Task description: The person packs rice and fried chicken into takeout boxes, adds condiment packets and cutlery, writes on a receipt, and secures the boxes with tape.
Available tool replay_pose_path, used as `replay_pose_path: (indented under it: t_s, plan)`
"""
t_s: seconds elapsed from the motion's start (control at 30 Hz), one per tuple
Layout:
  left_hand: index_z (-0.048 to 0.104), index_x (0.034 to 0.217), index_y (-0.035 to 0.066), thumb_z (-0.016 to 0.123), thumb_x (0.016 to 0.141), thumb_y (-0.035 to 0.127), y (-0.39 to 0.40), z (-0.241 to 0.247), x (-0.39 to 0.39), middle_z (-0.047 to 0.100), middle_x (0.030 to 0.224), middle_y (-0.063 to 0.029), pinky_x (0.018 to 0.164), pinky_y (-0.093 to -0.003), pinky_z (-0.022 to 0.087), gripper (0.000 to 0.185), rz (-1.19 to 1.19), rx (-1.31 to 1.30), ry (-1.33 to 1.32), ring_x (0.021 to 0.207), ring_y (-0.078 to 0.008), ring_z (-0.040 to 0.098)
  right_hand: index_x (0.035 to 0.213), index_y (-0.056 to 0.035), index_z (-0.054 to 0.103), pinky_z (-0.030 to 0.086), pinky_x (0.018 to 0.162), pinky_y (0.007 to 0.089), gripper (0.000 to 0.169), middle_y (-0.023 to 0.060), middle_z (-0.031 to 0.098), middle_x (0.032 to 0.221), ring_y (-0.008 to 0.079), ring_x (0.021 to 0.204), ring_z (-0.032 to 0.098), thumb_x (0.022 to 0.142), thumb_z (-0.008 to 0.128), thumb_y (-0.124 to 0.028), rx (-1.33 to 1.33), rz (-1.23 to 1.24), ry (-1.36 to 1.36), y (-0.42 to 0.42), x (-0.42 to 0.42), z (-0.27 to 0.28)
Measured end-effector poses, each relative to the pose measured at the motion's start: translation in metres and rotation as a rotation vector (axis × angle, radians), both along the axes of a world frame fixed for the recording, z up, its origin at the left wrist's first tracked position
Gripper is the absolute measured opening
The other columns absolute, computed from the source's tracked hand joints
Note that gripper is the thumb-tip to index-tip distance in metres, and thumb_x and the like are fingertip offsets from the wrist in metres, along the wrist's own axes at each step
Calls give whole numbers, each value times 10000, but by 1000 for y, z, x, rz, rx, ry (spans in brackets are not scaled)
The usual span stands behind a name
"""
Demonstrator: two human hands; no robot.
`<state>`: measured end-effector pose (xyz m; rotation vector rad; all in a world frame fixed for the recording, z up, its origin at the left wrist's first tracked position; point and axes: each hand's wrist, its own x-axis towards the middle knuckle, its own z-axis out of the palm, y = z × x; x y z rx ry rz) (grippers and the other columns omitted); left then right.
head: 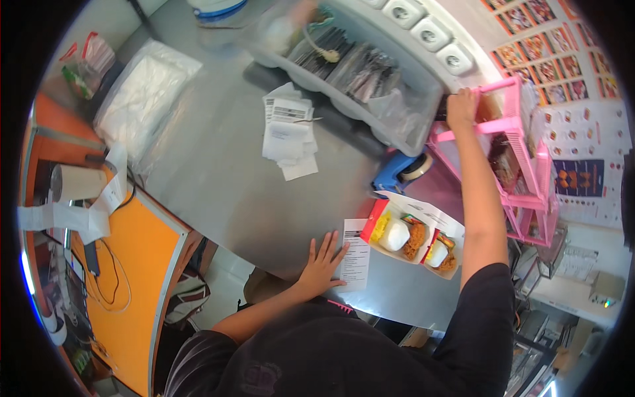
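Note:
My left hand (pixel 322 265) lies flat with fingers spread on the steel counter (pixel 223 198), its fingertips at the edge of a printed receipt (pixel 356 278). To the right of the receipt are two open meal boxes (pixel 369 226), side by side. Each holds a white wrapped portion (pixel 396 235), a piece of fried chicken (pixel 414 240) and small packets (pixel 381 226). My right hand (pixel 461 108) reaches past them to the top of a pink plastic rack (pixel 521 126). Its fingers are curled and partly hidden, so what they grip cannot be seen.
Behind the boxes stands a blue tape dispenser (pixel 392 173). A grey plastic bin (pixel 347 106) holds dark packets. Loose receipts (pixel 290 141) and a pack of clear plastic bags (pixel 149 94) lie on the counter. An orange desk (pixel 134 258) stands at the left; power sockets (pixel 429 35) line the wall.

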<state>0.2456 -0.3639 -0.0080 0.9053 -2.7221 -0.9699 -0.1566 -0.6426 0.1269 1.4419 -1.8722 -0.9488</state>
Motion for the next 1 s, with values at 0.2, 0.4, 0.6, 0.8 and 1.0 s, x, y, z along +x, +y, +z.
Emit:
replay_pose_path:
  t_s: [0.2, 0.4, 0.6, 0.8, 1.0]
  plan:
    - [162, 1467, 115, 692, 642, 579, -2, 1, 0, 70, 1499, -249, 1074, -596, 41, 1085, 17, 3, 0, 1399, -383, 65, 893, -88, 699, 250, 1069, 427, 224, 120, 653, 1022, 295, 1071, 549, 842, 487, -137, -238, -167, -316, -14, -10, 4]
    - [160, 1468, 117, 696, 641, 572, -1, 0, 0, 63, 1501, -247, 1073, -594, 25, 1086, 24, 24, -2, 1402, -381, 54, 929, -85, 681, 358, 941, 431, 188, 89, 667, 982, 272, 1034, 564, 820, 533, -123, -208, -69, -416, -8, 0, 1]
    - [183, 1469, 136, 631, 688, 621, -2, -2, -1, 75, 1497, -258, 1062, -616, 19, 1022, -8, 10, -55, 1400, -390, 47, 881, -107, 675, 377, 868, 403, 139, 75, 673, 953, 249, 1001, 570, 805, 559, -107, -6, -8, -235, -18, -7, 6]
    - [180, 1469, 137, 632, 682, 628, -1, 1, -1, 78, 1496, -258, 1063, -616, 21, 1032, -11, -5, -73, 1399, -391, 50, 809, -76, 664, 404, 805, 392, 141, 95, 672, 868, 254, 960, 577, 806, 523, -81, 69, 163, -117, -17, -18, 6]
    - [168, 1469, 127, 663, 653, 612, -1, 1, -1, 74, 1500, -248, 1071, -602, 30, 1071, 7, -4, -43, 1401, -382, 55, 802, -73, 663, 405, 799, 382, 126, 88, 663, 874, 246, 957, 576, 785, 538, -80, 195, 271, -93, -24, -32, 5]
